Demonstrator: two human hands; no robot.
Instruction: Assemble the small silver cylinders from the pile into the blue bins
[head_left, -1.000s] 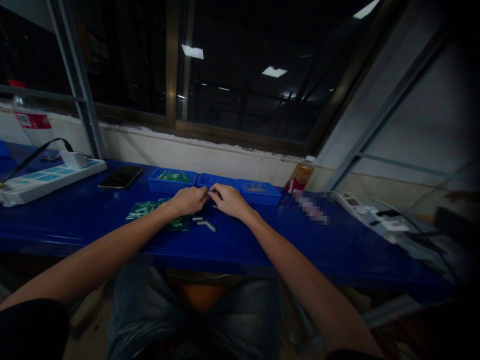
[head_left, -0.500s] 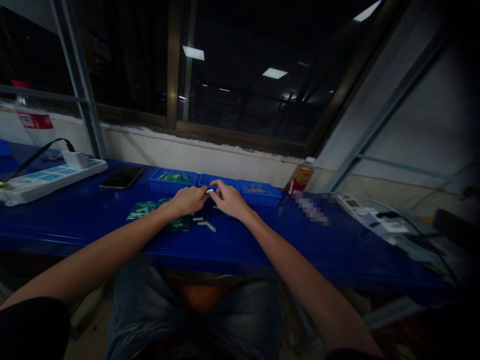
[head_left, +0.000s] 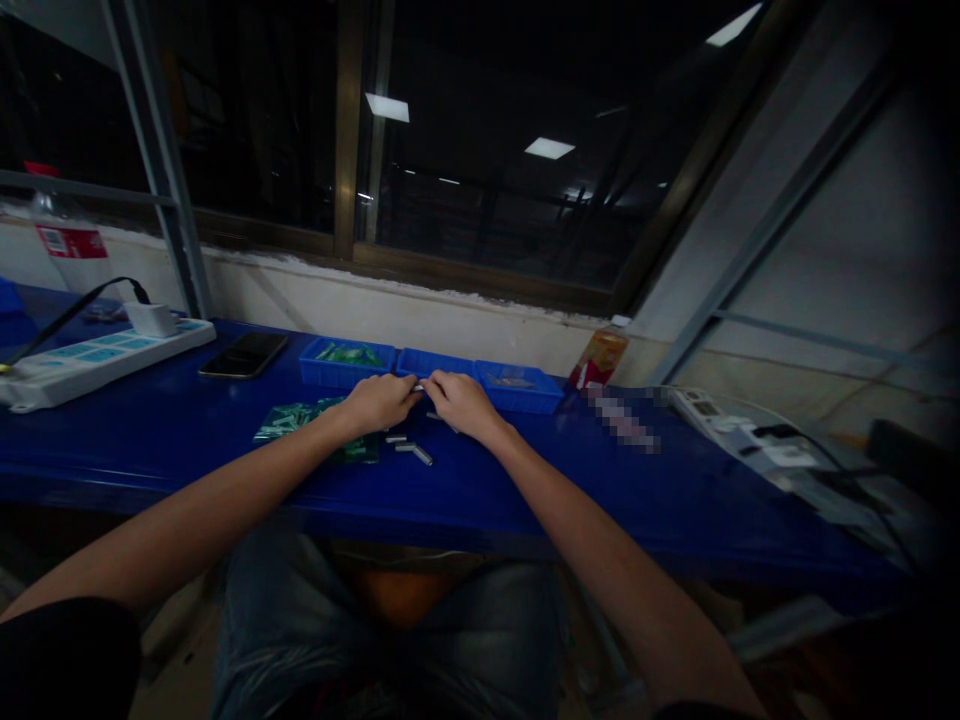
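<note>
My left hand (head_left: 381,403) and my right hand (head_left: 463,403) meet above the blue table, fingertips almost touching. Pinched between them is a small silvery piece (head_left: 418,388), mostly hidden by the fingers. Both hands are closed on it. Just below lie several similar short silvery pieces (head_left: 422,455) loose on the tabletop, one partly under my right hand. A green-tinted clear plastic bag (head_left: 289,421) holding many small pieces lies beside and partly behind my left wrist.
Behind the hands stand a blue tray (head_left: 319,374) with green contents, a middle blue tray (head_left: 435,358) and a right blue tray (head_left: 529,400). A phone (head_left: 244,356) and power strip (head_left: 105,355) lie left. A drink bottle (head_left: 601,355) and another power strip (head_left: 720,425) are right.
My right hand's raised index finger has come down, closing with the thumb on the silvery piece. Less of the piece shows now. My left hand has barely moved.
</note>
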